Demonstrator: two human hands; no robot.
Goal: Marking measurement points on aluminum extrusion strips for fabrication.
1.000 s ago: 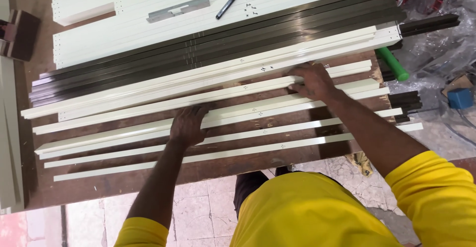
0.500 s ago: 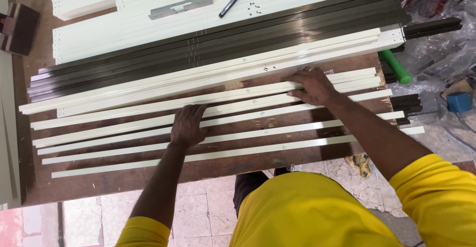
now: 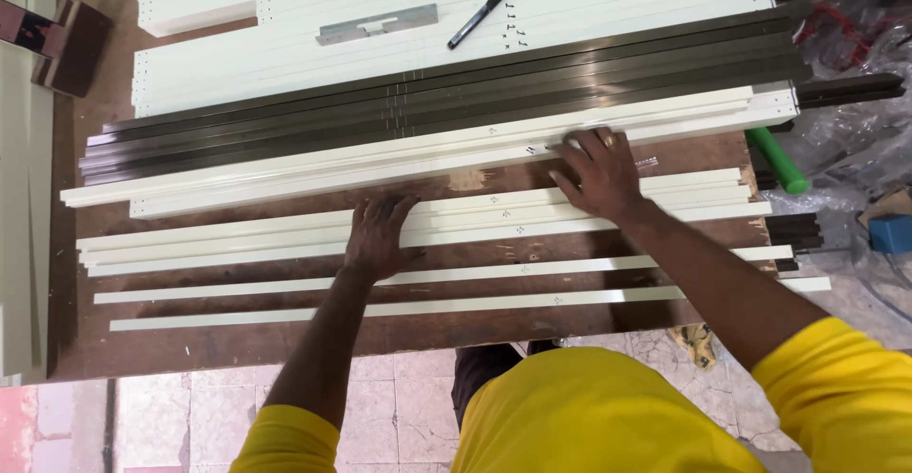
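Left hand [image 3: 378, 236] lies flat, fingers spread, on the middle bundle of cream strips [image 3: 237, 241] on the brown table [image 3: 285, 340]. Right hand [image 3: 598, 174] rests open, palm down, with fingertips touching the upper cream strips [image 3: 380, 161] and its heel over the middle bundle. Dark metal bars [image 3: 427, 103] lie beyond, untouched. Nothing is gripped.

Both hands lie palm-down with fingers spread, the left [image 3: 378, 237] apparently flatter, the right [image 3: 598, 174] reaching farther.
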